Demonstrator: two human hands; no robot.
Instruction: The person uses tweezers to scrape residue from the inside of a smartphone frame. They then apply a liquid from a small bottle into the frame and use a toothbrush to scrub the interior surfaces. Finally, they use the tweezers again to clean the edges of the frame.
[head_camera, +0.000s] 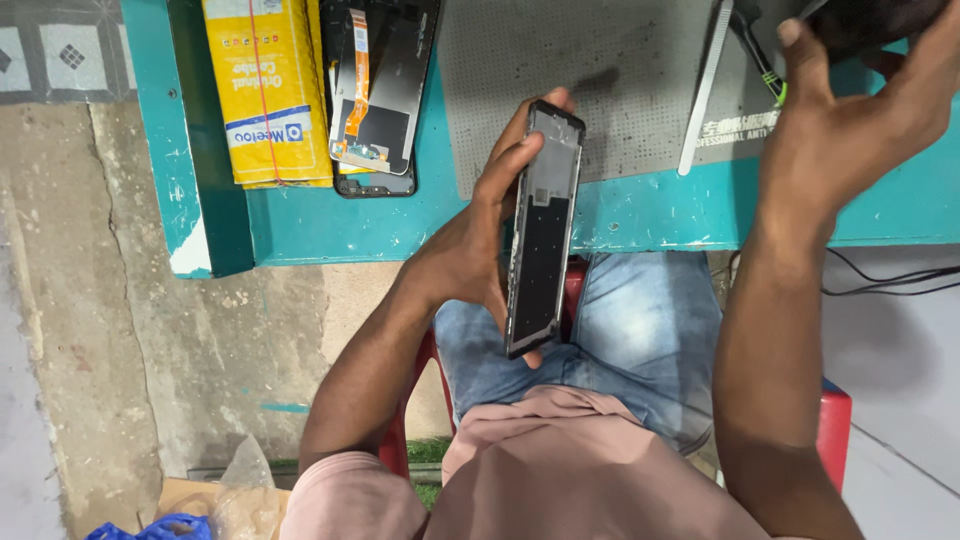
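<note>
Phone frame (541, 230) gripped in left hand (470, 250) fingers, right hand (830, 130) fingers around dark object, yellow rectangular box (268, 90) on teal table (640, 215)

Your right hand (840, 120) is reaching over a dark object (880, 20) that the top edge is cutting off, so what it is cannot be told; your fingertips beyond it are running out of view. Your left hand (480, 240) is hiding the near edge of the phone frame (543, 225), its thumb lying behind it. Left of those fingers, the yellow box (268, 90) and the opened phone (378, 90) are being cropped at the top.
</note>
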